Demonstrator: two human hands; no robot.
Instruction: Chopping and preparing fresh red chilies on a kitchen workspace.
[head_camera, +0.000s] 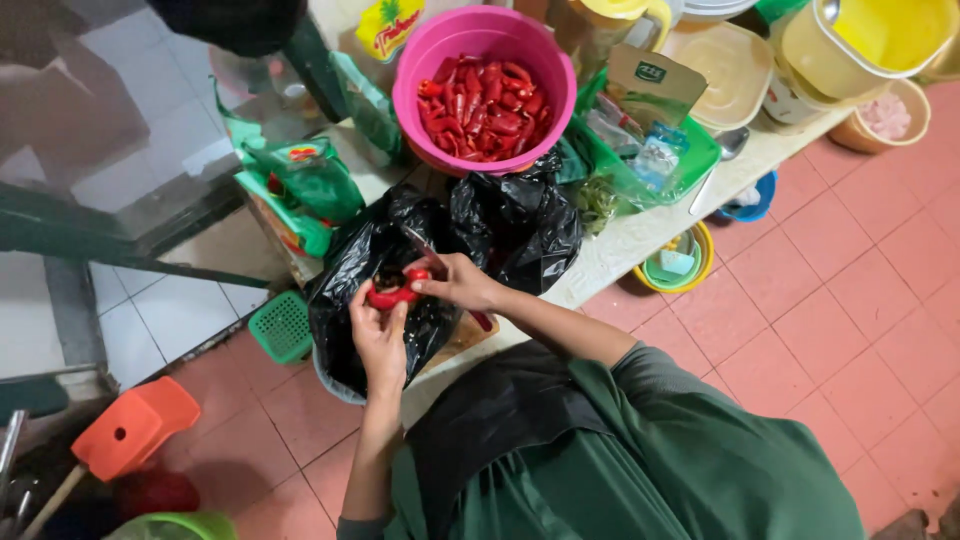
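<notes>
A person's left hand (380, 335) gripped a red chili (396, 294), its long axis running from that hand's fingertips toward the right hand. The right hand (458, 284), touching the chili's far end, was closed around a knife (424, 250) whose blade pointed away. The hands nearly met above a black plastic bag (470, 240). Beyond the hands sat a pink bowl (410, 90) of red chilies (482, 105).

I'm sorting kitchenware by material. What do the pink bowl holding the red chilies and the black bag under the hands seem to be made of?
Pink bowl: probably plastic, with an even bright colour and smooth rim. Black bag: thin plastic film, glossy and crumpled into sharp creases.
</notes>
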